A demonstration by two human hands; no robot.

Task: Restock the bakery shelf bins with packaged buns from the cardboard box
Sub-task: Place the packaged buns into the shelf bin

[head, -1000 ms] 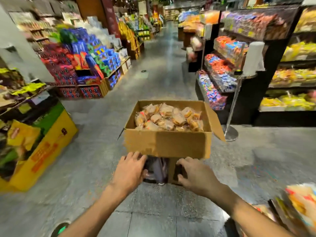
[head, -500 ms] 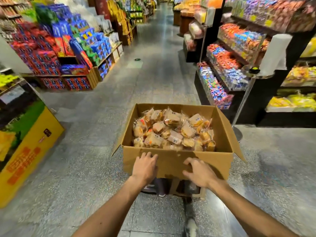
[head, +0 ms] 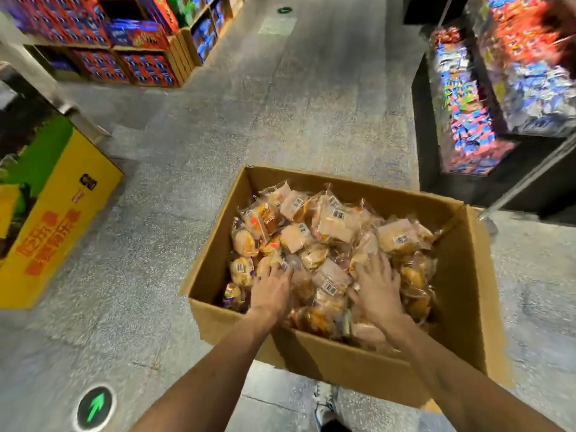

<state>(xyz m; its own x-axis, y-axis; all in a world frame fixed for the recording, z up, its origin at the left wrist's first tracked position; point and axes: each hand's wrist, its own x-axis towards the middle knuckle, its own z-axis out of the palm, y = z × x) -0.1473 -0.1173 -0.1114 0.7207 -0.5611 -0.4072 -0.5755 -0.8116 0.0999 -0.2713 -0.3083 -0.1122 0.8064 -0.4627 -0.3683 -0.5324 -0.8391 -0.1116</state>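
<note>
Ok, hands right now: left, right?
Left hand: open, pressed into packaged buns, nothing gripped.
Right hand: open, fingers spread on the buns.

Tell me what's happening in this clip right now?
A person stands in a shop aisle over an open cardboard box full of packaged buns. Both hands are down in the pile: the left hand near the box's left side, the right hand toward the middle. Whether either has closed on a pack can't be told. No buns are out of the box yet.
</note>
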